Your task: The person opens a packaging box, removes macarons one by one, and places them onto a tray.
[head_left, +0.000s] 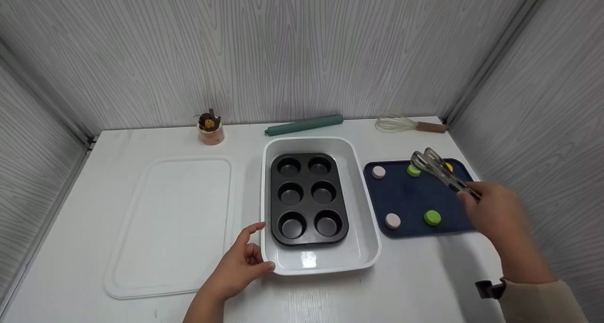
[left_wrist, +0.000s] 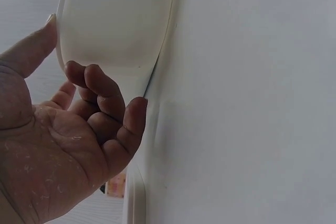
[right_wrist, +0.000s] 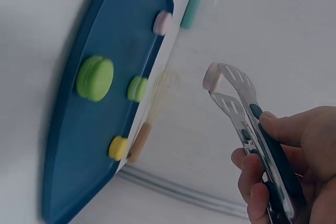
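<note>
Right hand [head_left: 493, 210] grips slotted steel tongs [head_left: 436, 168], held above the far side of the matte navy tray [head_left: 410, 198] of round macarons. Left hand [head_left: 238, 266], fingers loosely curled, touches the glossy white dish [head_left: 368, 219] holding a dark six-cup muffin tin [head_left: 307, 198].

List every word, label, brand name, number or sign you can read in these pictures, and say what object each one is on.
None can be read: no view shows any lettering.
The muffin pan, white tray, blue tray and tongs in the right hand look plain.
The small cup at the back is too small to tell.
</note>
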Action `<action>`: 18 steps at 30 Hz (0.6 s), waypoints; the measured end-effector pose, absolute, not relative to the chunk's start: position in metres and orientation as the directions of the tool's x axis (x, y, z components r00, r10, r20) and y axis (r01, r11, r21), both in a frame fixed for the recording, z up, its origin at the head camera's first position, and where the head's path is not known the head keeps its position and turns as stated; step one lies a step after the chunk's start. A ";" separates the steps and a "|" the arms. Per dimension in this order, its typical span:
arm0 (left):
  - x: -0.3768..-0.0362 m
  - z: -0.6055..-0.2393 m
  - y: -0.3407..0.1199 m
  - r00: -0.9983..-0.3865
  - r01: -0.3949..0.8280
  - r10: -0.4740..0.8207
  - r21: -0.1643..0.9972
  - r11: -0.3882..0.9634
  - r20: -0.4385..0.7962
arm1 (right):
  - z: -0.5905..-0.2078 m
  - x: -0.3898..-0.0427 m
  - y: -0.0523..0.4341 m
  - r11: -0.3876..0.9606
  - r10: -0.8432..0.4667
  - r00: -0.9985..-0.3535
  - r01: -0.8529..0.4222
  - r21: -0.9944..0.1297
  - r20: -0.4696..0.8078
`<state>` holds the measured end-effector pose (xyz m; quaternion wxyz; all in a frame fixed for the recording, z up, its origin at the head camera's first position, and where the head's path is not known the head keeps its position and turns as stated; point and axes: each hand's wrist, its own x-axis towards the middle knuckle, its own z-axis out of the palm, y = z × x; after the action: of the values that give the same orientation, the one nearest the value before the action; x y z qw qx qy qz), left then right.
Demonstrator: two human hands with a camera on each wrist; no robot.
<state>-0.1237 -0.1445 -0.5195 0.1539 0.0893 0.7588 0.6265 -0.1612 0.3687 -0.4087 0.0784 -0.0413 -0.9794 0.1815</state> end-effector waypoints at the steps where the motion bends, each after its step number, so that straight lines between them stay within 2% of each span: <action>1: -0.124 -0.519 -0.144 -0.937 -0.058 0.327 0.978 0.200 -0.122 | -0.410 -0.158 0.374 0.927 0.125 -0.983 0.066 -0.370 0.137; 13: -0.123 -0.519 -0.145 -0.937 -0.046 0.331 0.979 0.200 -0.112 | -0.423 -0.134 0.420 0.919 0.288 -0.952 0.243 -0.311 0.106; 18: -0.123 -0.520 -0.145 -0.937 -0.050 0.331 0.980 0.192 -0.113 | -0.432 -0.125 0.431 0.921 0.306 -0.945 0.262 -0.289 0.118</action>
<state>-0.1234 -0.1454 -0.5198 0.1516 0.0929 0.7569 0.6289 -0.1252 0.4310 -0.4315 0.0807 -0.1455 -0.9766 0.1361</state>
